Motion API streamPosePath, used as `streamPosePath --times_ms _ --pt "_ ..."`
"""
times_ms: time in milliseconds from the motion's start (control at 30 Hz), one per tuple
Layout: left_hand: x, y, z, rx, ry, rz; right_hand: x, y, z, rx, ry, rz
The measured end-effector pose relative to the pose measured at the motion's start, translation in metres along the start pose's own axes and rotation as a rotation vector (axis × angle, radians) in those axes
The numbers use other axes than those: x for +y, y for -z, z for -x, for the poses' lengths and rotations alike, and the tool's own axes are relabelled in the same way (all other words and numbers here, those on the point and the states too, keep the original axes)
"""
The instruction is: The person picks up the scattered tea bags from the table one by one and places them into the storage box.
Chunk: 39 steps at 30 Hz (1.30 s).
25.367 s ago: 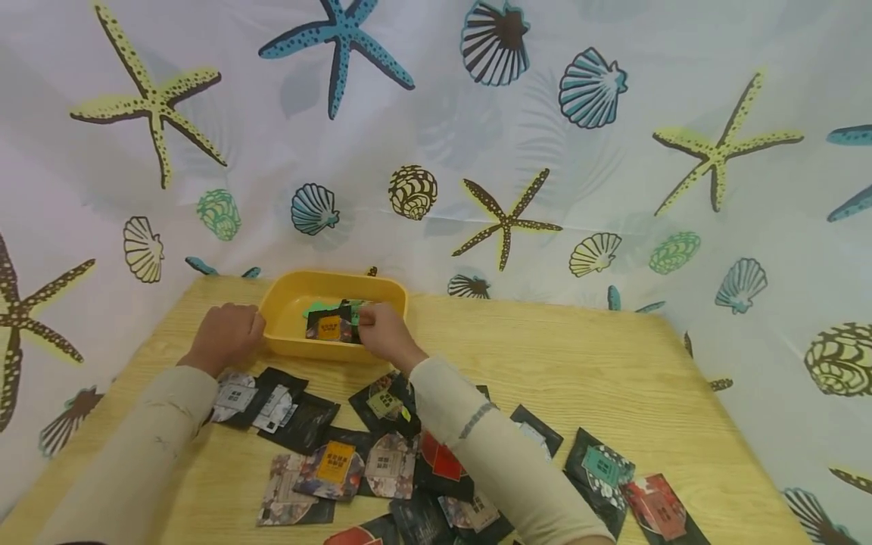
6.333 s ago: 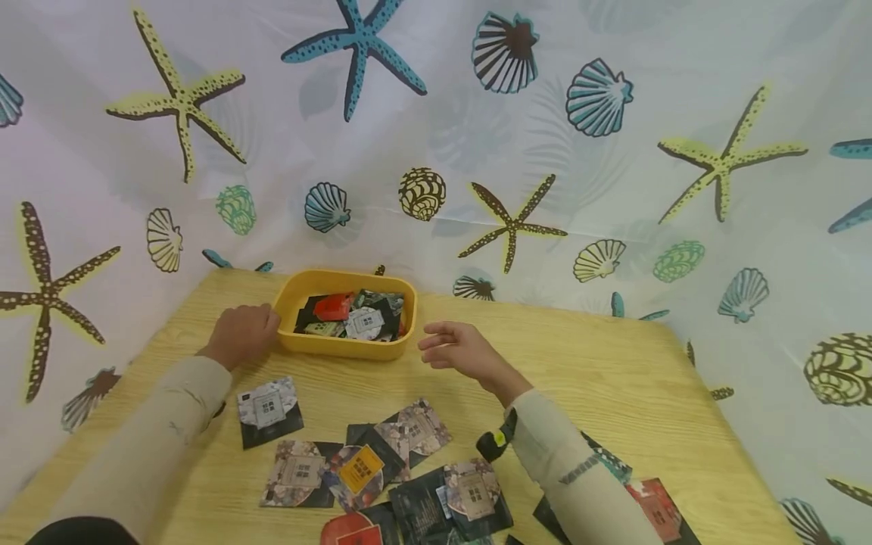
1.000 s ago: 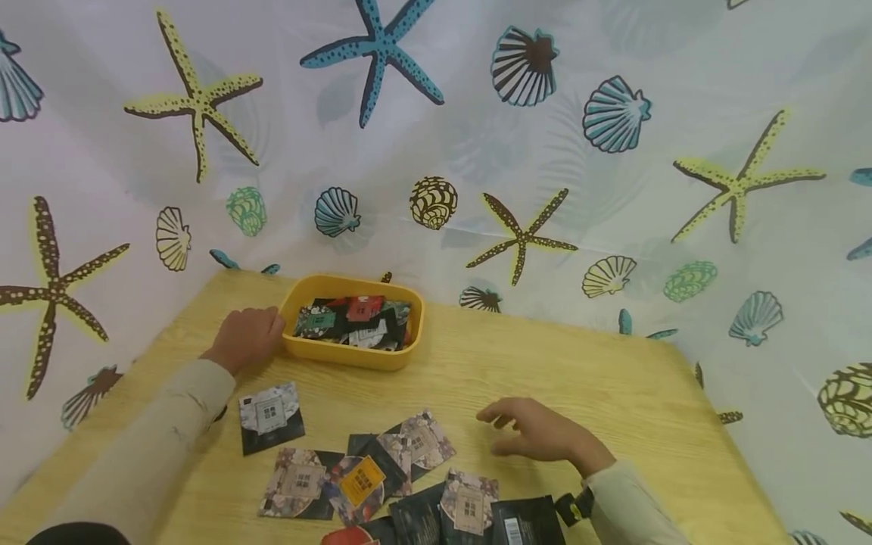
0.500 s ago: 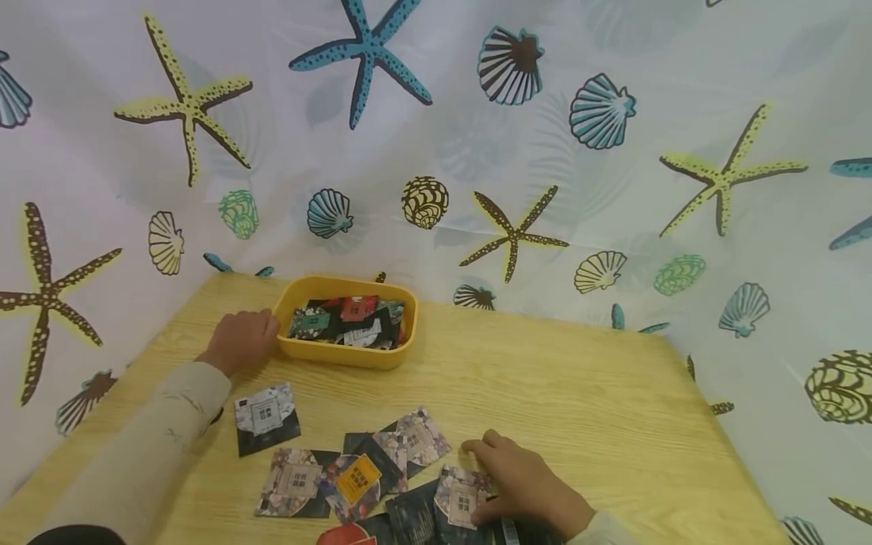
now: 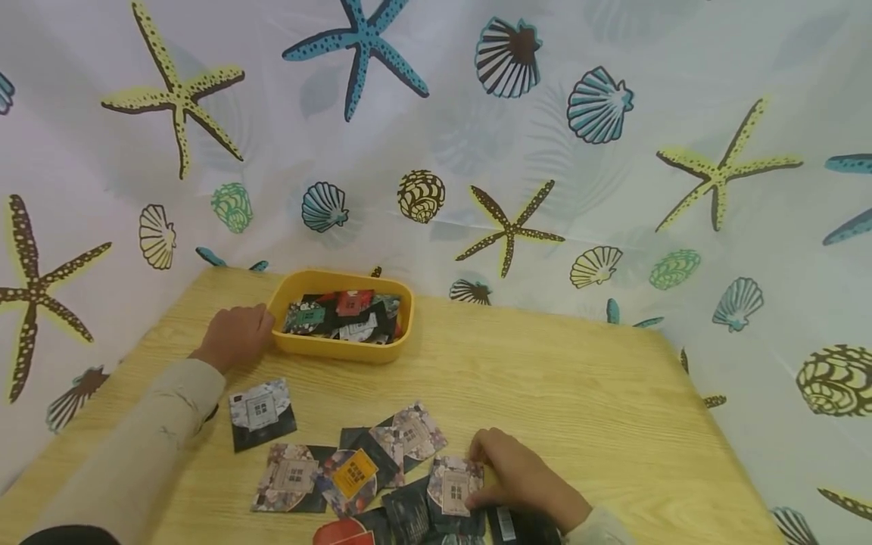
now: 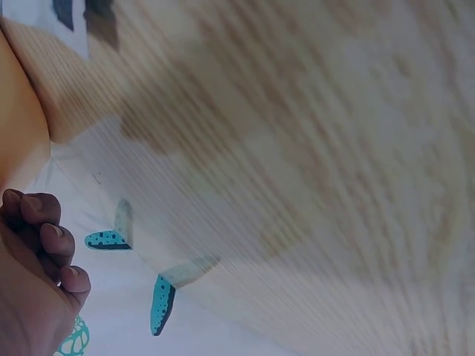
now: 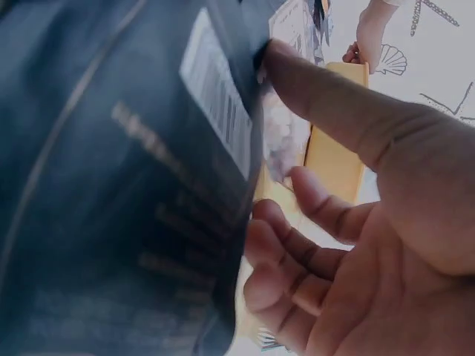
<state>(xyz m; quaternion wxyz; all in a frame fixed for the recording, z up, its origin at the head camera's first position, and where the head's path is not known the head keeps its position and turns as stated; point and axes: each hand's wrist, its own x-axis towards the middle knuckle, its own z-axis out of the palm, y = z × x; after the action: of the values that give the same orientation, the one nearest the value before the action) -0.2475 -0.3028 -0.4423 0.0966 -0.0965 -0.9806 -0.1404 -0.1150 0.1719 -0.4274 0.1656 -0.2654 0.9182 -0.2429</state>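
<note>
My left hand [image 5: 235, 337] holds the left end of a yellow plastic bin [image 5: 341, 349], its fingers curled at the rim. In the left wrist view those curled fingers [image 6: 58, 241] show below the bin's wall [image 6: 18, 126]. Near the front of the table my right hand [image 5: 518, 477] is bent low over a black sachet [image 7: 148, 163] with a barcode label. Its thumb and fingers stand apart, the thumb tip at the right edge of a patterned sachet [image 5: 453, 484]. The right wrist view shows the black sachet close up, with the curved fingers [image 7: 267, 289] beside its edge.
Several black, red and green sachets fill the bin. On the light wood table [image 5: 545, 363] lie more: a grey-white one [image 5: 262, 412], a beige one [image 5: 289, 481], an orange-labelled one [image 5: 354, 473] and a red one [image 5: 341, 531]. A shell-printed cloth [image 5: 436, 113] hangs behind.
A red and a green-labelled sachet have come to the top inside the bin, and fewer sachets lie on the table. My right hand has come down and forward onto the front sachets.
</note>
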Motion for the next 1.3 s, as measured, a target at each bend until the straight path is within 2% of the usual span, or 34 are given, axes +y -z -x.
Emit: streamPosePath --times_ms 167,300,367,533,600,667,767,867,967,1033,1100,1167,1300 --pt "-0.003 -0.002 0.0 0.001 0.008 0.008 -0.001 0.0 -0.003 -0.03 0.052 -0.152" --pt "-0.004 -0.003 -0.002 0.007 -0.002 0.002 -0.003 0.001 -0.007 -0.047 0.073 -0.189" --pt "-0.003 -0.003 -0.001 0.008 -0.004 0.0 -0.006 0.0 -0.008 -0.056 0.092 -0.157" --pt "0.001 0.0 0.001 -0.007 0.01 -0.007 -0.018 -0.008 -0.011 -0.092 0.099 0.058" --pt "0.003 0.001 0.0 -0.008 0.014 -0.006 -0.021 -0.007 -0.013 -0.098 0.077 0.069" --pt "0.004 0.002 0.0 -0.006 0.017 -0.003 -0.022 -0.001 -0.017 -0.099 0.057 -0.003" --pt "0.004 0.003 0.001 -0.003 0.017 -0.006 -0.022 0.016 -0.027 -0.092 0.067 -0.177" --pt "0.002 0.002 0.0 -0.001 0.014 -0.007 -0.025 0.035 -0.045 -0.02 0.078 -0.379" --pt "0.0 0.001 0.001 -0.005 0.013 -0.007 -0.037 0.047 -0.076 0.11 0.019 -0.639" --pt "-0.001 0.001 0.002 -0.003 0.016 -0.002 -0.05 0.048 -0.102 0.19 -0.048 -0.825" --pt "-0.002 0.001 0.002 0.008 0.012 0.001 -0.064 0.047 -0.127 0.235 -0.107 -0.974" --pt "-0.003 0.001 0.001 0.014 0.01 0.005 -0.073 0.044 -0.15 0.25 -0.161 -1.071" --pt "0.001 0.003 0.0 -0.009 0.011 -0.01 -0.081 0.038 -0.177 0.243 -0.23 -1.151"
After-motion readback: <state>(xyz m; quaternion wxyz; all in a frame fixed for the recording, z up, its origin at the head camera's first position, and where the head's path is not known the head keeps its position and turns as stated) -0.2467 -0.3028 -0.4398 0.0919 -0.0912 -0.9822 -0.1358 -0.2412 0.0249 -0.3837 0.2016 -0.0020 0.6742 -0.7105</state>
